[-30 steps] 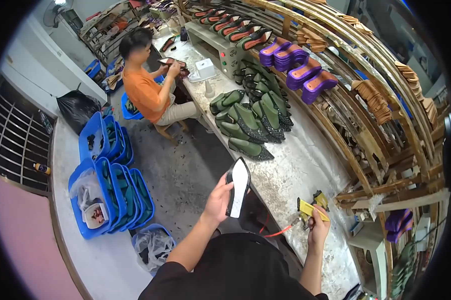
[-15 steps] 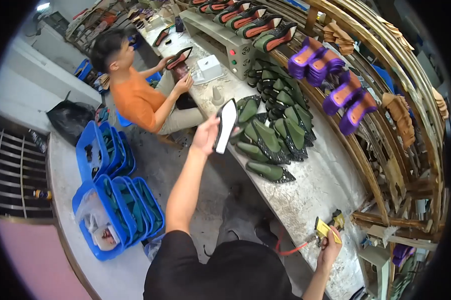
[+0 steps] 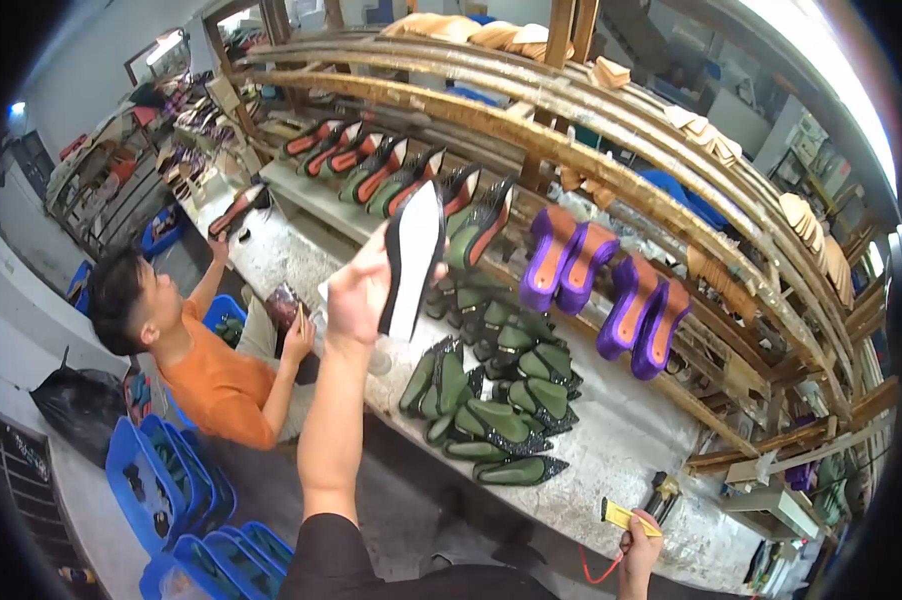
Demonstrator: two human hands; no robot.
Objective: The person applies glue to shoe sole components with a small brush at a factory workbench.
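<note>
My left hand (image 3: 356, 295) is raised over the bench, its fingers wrapped round a shoe sole (image 3: 417, 250) with a white face, black edge and pointed toe. Low at the right, my right hand (image 3: 639, 552) pinches a flat yellow tool with a dark end (image 3: 621, 516) above the bench. A red hose (image 3: 593, 576) curves beside that hand, and a dark metal tool (image 3: 659, 495) lies just beyond it. Between my hands, a pile of green shoes with black glittery toes (image 3: 496, 425) lies on the worktable (image 3: 611, 440).
A person in an orange top (image 3: 206, 385) sits at the left of the bench, one hand at a shoe (image 3: 239, 210). Several shoes (image 3: 346, 155) line the metal machine at the back. Purple shoes (image 3: 631, 310) hang on the wooden rack (image 3: 671, 165). Blue bins (image 3: 136, 480) stand lower left.
My view has tilted up toward the rack. My left hand has lifted the sole higher, in front of the row of shoes. The seated person's far hand has reached forward along the bench.
</note>
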